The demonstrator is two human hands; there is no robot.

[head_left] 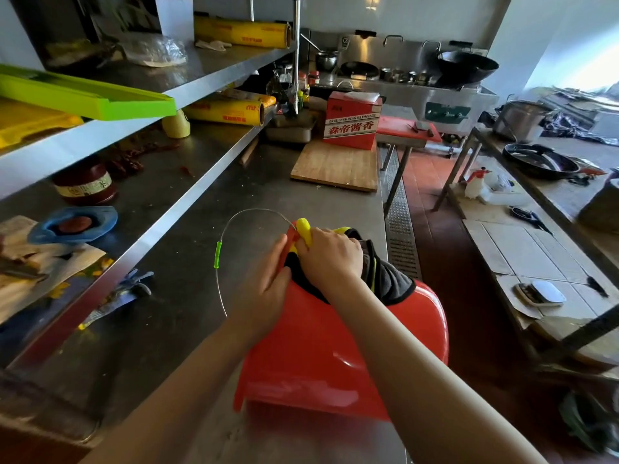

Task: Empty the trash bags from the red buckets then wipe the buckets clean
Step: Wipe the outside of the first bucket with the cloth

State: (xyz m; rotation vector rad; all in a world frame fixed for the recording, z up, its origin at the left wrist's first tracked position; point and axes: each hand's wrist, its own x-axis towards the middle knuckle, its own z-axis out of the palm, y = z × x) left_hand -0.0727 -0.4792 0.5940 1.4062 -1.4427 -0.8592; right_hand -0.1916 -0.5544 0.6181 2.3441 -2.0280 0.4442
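Centrally, toward six o'clock on the steel counter (214, 202): red bucket (321, 346), lying on its side, mouth turned away from the camera, bottom end nearest. Left hand (268, 289) flat against the bucket's upper left wall, fingers straight and pressed to the plastic, steadying rather than curling round anything. Right hand (330, 254) at the bucket's far rim, fingers curled down onto a dark cloth (385, 279) with a yellow-green stripe, bunched over the rim and hanging to the three o'clock side. Yellow bit (304, 229) poking out just beyond the right knuckles at twelve o'clock; cannot tell whether part of the bucket or of the cloth. Thin wire handle (234, 222) arching off to ten o'clock, with a green grip (218, 254) on it, hanging free above the counter. Further along at twelve o'clock, a wooden board (335, 165) with a red carton (351, 120) standing at its far end. At nine o'clock, a lower shelf (150, 182) holding a blue dish (73, 224) and a dark red jar (85, 184); above it, at eleven o'clock, a green tray (83, 95) and yellow rolls of wrap (241, 33). At one o'clock, a stove with a black wok (467, 67). At three o'clock, a second table (552, 195) with a black pan (541, 160).
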